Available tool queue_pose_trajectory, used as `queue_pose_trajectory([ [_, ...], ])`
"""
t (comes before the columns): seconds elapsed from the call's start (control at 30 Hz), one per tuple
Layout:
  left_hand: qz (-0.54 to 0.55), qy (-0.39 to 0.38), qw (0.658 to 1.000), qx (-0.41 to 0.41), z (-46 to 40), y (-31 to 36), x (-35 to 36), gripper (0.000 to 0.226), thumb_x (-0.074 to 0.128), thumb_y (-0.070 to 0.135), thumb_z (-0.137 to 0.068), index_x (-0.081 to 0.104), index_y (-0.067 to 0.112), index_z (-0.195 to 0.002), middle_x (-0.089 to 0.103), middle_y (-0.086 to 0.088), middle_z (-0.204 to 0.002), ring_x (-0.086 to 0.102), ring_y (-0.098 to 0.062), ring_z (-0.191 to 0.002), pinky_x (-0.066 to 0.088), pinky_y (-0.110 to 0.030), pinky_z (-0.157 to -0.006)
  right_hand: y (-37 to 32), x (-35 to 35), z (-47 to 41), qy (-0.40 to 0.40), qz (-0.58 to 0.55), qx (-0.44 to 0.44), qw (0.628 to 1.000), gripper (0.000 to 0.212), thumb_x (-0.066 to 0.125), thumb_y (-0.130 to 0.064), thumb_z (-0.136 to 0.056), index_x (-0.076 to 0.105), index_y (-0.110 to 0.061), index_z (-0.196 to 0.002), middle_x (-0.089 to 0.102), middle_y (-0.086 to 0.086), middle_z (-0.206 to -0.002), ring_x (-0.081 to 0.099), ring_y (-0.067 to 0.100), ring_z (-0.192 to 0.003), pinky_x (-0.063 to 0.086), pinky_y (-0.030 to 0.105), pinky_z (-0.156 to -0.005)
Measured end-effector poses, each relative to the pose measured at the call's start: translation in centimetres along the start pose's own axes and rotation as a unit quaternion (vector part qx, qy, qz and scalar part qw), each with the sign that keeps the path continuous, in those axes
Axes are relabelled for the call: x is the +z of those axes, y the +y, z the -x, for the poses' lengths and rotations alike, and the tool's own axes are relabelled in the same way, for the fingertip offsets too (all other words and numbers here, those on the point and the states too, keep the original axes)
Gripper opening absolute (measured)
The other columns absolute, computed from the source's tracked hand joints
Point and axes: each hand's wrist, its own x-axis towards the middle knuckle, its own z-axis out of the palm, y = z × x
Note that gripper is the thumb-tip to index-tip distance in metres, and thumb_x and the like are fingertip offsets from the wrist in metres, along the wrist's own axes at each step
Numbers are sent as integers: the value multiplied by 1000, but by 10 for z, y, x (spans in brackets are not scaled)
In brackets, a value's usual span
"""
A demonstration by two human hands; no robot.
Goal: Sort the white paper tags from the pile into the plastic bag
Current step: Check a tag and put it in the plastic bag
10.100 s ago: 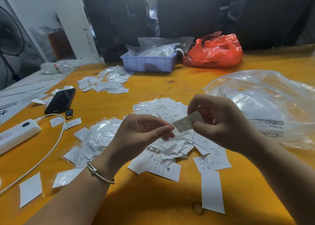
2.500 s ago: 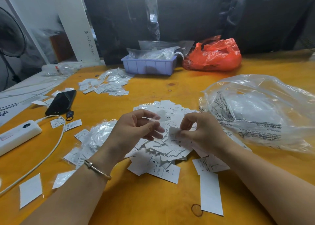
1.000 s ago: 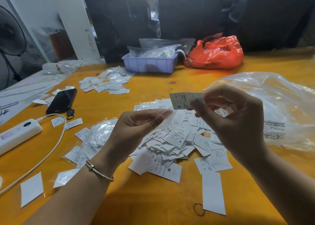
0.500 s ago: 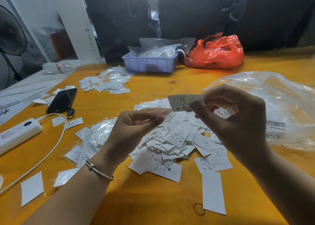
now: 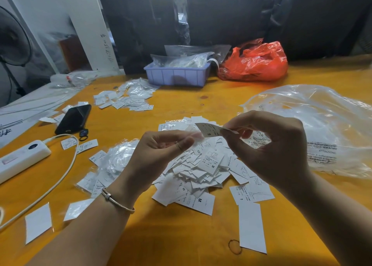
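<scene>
A: Right hand (image 5: 267,145)?
B: Pinching an S tag (image 5: 208,130) above the pile (image 5: 201,169).
A: Left hand (image 5: 159,155)?
B: Pinching a clear sleeve (image 5: 194,135).
A: Plastic bag (image 5: 326,128)?
B: Right of the pile, on the table (image 5: 181,235).

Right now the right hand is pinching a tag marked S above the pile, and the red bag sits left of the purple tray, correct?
Not quite. The head view shows the red bag right of the purple tray. The right hand does pinch the S tag above the pile.
</scene>
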Motion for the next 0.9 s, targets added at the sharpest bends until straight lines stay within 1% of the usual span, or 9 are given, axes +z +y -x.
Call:
queue_pose_trajectory([
  [0.13,-3,-8,1000,-7,0,1,0,15,68,29,-82,81,24,-88,78,4,-98,71,-9,-99,53,-13,-77,2,-2,-1,-28,-38,44,998,6,76,-2,-75,71,-5,-77,69,-3,-69,62,4,-63,50,20,-59],
  [0.23,-4,-5,1000,-16,1,1,-1,16,68,30,-82,81,21,-85,78,-3,-92,71,-24,-90,54,-18,-76,4,-2,-2,-66,-90,95,989,7,77,0,-77,70,-2,-77,70,1,-69,64,10,-61,51,25,-58],
  [0.27,-2,-8,1000,-19,1,1,-1,16,68,29,-82,81,20,-85,78,-6,-90,70,-26,-87,55,-19,-75,5,-2,-2,-74,-95,100,988,7,77,0,-77,70,-2,-77,71,1,-69,64,11,-61,51,25,-57],
  [0.4,28,-26,999,-32,0,3,-1,17,67,26,-84,80,19,-91,77,-10,-87,69,-20,-71,55,-22,-71,6,0,-2,-76,-101,103,987,7,77,0,-77,70,-3,-77,71,0,-70,64,10,-61,51,23,-56],
  [0.5,44,-20,998,-39,0,3,-1,15,69,24,-82,80,20,-91,77,-12,-86,70,-20,-70,56,-23,-70,7,0,-2,-83,-145,137,976,9,75,3,-78,68,-4,-76,71,-1,-68,67,10,-61,51,23,-52],
  [0.63,57,10,998,-39,-1,3,-3,12,72,25,-80,72,14,-84,77,-14,-88,72,-25,-77,56,-24,-72,11,1,-1,-124,-222,201,946,12,71,8,-77,64,-1,-76,72,3,-68,69,13,-60,50,19,-54],
  [0.73,50,12,998,-39,-2,3,-3,16,70,25,-81,67,10,-82,77,-10,-86,73,-28,-83,57,-25,-75,11,1,-1,-157,-231,214,936,12,72,7,-77,63,-2,-77,73,3,-69,70,15,-61,51,19,-55],
  [0.8,44,13,998,-41,-3,3,-3,20,70,28,-79,65,8,-83,77,-9,-82,73,-26,-82,57,-24,-75,11,3,-1,-172,-231,220,932,12,72,7,-76,63,-1,-76,73,4,-70,71,15,-62,51,17,-55],
  [0.9,31,17,998,-44,-3,3,-3,19,71,31,-77,66,13,-82,76,-13,-82,74,-27,-83,59,-28,-75,10,6,0,-167,-225,233,931,14,72,7,-77,62,-2,-75,73,7,-70,70,18,-60,52,21,-54],
])
